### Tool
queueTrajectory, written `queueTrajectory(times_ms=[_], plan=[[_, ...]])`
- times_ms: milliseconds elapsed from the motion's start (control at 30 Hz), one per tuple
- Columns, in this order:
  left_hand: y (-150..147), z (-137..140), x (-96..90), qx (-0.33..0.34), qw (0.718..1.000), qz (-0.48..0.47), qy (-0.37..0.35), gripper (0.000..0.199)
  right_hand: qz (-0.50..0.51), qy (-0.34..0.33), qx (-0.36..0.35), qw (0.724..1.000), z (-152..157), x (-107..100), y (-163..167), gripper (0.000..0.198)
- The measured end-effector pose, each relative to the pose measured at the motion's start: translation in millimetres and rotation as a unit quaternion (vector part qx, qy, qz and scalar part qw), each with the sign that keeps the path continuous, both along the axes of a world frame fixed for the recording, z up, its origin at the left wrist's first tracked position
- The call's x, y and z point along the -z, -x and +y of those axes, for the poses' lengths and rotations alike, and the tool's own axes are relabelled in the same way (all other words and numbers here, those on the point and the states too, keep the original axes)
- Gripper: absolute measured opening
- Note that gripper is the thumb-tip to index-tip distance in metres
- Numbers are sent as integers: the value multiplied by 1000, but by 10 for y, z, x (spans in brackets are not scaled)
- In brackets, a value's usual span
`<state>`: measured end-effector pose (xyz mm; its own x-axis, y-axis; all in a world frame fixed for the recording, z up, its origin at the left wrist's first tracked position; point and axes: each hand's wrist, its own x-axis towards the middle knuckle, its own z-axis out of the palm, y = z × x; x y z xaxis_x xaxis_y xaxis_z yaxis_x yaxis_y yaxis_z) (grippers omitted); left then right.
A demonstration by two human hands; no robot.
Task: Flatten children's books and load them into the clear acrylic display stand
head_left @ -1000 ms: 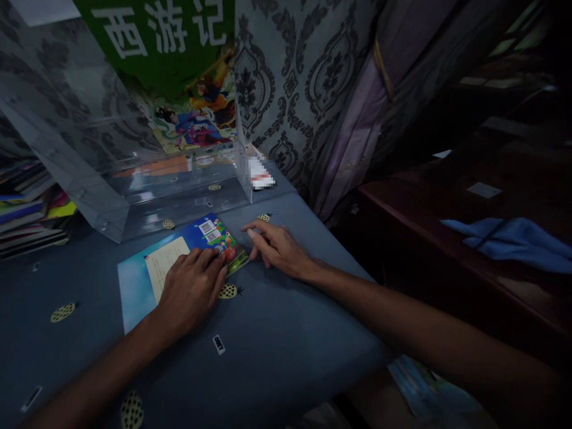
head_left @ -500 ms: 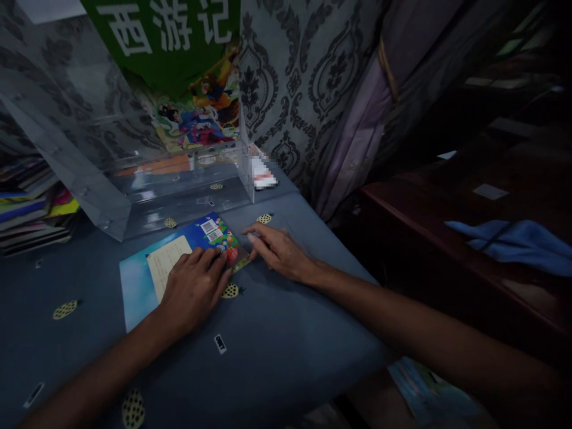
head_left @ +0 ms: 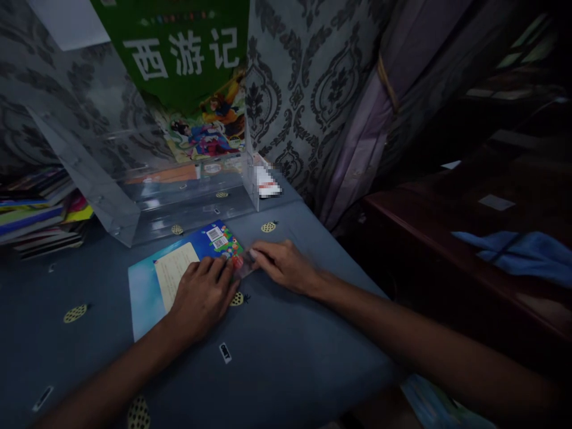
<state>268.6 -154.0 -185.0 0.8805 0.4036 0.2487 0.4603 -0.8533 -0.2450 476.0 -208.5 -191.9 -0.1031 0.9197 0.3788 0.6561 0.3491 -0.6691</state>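
Your left hand lies open, palm down, on the glossy rectangular book, flat on the smooth pineapple-print bench. Right hand at its corner; can't tell if that grip's closed.

At the far side, a green book cover is showing the large white characters 西游记, with smaller coloured lettering blurring above. Nearer, the blue book is carrying a barcode and a QR code; its cream panel is bearing unreadably small print. On the near tablecloth, a small printed tag is displaying letters ending "EY".
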Motion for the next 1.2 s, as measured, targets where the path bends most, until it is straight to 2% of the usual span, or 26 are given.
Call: queueTrajectory(times_ms=[233,333,500,633,867,1067,1200], plan=[[8,56,-110,-1,997,4,72,32,-28,7,-2,1000,9,14,8,27],[-46,269,-145,10,996,6,93,33,-32,4,0,999,14,18,2,28],[-187,734,-148,-28,995,30,86,37,-22,10,3,1000,20,12,-1,32],[-206,888,-84,-26,996,11,86,36,-7,25,10,1000,16,-24,10,30],[-118,895,58,-18,994,-41,100,42,12,35,14,999,38,-14,8,29],[-135,731,-4,-36,990,20,134,83,29,29,6,999,52,-7,2,28],[-186,610,27,-57,985,48,158,99,50,33,0,998,47,-15,-3,26]])
